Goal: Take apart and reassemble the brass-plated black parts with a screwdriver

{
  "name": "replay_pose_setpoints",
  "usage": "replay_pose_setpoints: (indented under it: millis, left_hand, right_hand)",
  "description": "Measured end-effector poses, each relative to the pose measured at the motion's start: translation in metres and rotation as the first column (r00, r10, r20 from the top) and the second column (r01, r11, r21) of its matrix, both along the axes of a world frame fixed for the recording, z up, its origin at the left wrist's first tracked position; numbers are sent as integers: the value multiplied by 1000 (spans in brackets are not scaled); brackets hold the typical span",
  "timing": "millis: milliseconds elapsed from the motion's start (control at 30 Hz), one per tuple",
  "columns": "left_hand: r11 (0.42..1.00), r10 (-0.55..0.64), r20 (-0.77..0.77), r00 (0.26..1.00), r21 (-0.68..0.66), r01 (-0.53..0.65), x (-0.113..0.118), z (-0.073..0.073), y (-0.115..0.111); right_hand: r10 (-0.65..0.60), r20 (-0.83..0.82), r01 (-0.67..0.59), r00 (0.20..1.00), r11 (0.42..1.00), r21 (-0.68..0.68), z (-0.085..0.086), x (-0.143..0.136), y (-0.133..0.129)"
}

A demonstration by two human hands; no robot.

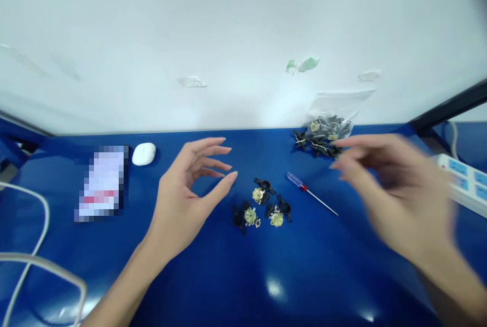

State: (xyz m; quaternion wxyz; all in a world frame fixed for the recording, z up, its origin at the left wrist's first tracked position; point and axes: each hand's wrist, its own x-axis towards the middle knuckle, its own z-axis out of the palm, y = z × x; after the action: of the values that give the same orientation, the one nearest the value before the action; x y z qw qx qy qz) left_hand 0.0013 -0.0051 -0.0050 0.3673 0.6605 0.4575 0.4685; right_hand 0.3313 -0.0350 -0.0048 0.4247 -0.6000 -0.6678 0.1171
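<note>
My left hand [190, 190] hovers left of the small parts with its fingers curved and apart, holding nothing. My right hand [399, 190], blurred by motion, is raised at the right, close to a pile of black parts [317, 146]; a gap shows between thumb and forefinger, and I see nothing in it. Between the hands lie several black plastic pieces [285, 207] with brass-coloured toothed discs [277, 219] and small copper-coloured rings [257, 223]. A screwdriver [296, 182] with a clear purple and red handle lies right of them, its shaft pointing toward my right hand.
Behind the pile, a clear plastic bag [335, 108] with more parts leans on the white wall [243, 37]. At the left are a phone [101, 180], a white earbud case [144, 154] and white cables [45, 261]. A power strip [466, 185] sits far right on the blue table [236, 276].
</note>
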Motion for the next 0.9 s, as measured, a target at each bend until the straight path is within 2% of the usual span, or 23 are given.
replay_pose_setpoints:
  millis: [67,133,233,300,533,900]
  left_hand:
    - [999,-50,-48,998,-14,50,-8,-14,3]
    - [984,-173,-115,978,-64,167,-15,-20,4]
    - [924,-370,-199,907,-180,338,-23,-20,6]
    - [886,-447,-233,864,-250,391,-28,-18,8]
    - [824,-536,-265,801,-371,429,-33,-16,9]
    - [794,-577,-307,756,-426,433,-32,-14,12]
  right_hand:
    - [38,46,-35,998,997,-73,-16,-7,13]
    - [103,78,-92,992,986,-139,-32,-11,25]
    - [163,111,-139,980,970,-200,-49,-11,31]
    - [187,126,-156,974,963,-221,-54,-8,28]
    - [222,183,-177,958,957,-231,-59,-1,21]
    - [250,233,-194,940,952,-237,-58,-2,21]
